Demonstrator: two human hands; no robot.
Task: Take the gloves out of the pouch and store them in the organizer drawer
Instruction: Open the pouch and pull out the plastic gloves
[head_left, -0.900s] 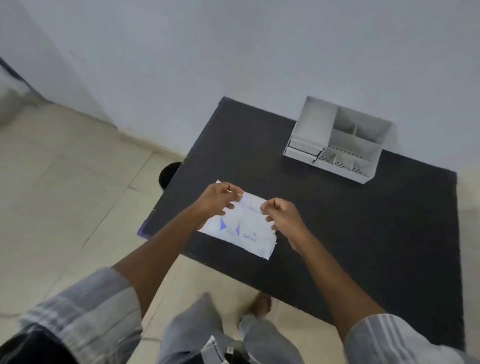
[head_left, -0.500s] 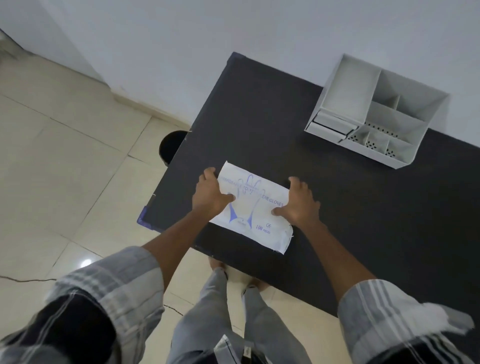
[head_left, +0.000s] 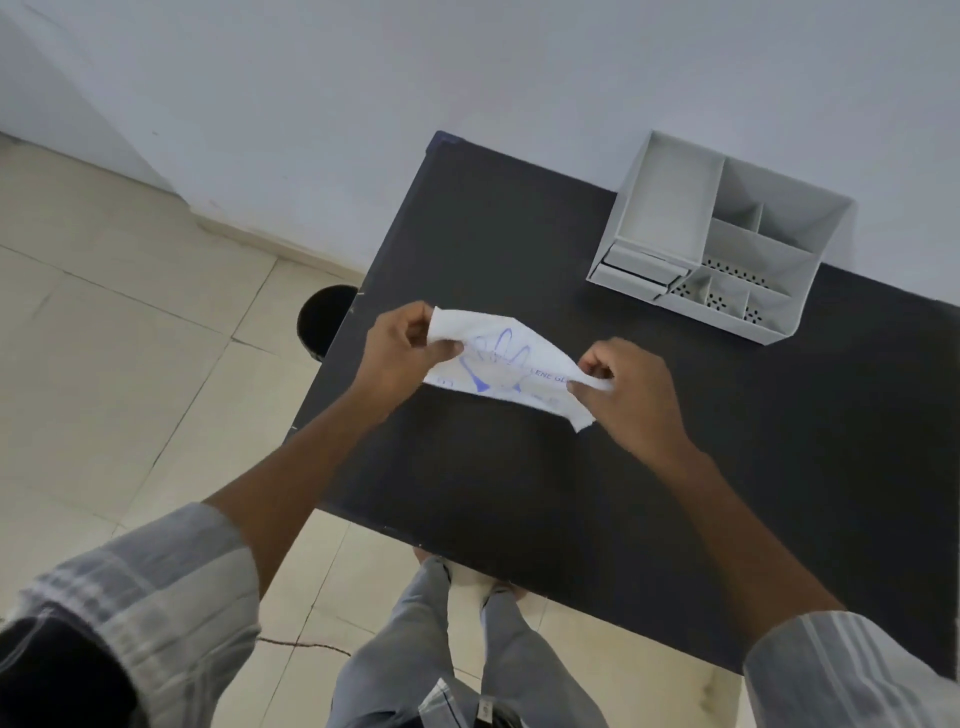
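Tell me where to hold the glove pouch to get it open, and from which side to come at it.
Grip the pouch by its two short ends, coming in from left and right. It is a flat, limp packet with its long axis across the body, lifted off the table. The left hand pinches its upper left corner and the right hand its right edge, which probably suits peeling it apart.

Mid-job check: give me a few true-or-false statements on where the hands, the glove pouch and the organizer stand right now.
1. Both the left hand and the right hand grip the white paper pouch with blue glove print. True.
2. The pouch lies flat on the black table. False: it is held, bowed between the hands.
3. The grey plastic desk organizer sits at the table's far right. True.
4. Gloves already fill the organizer's drawer. False: no gloves are visible outside the pouch.
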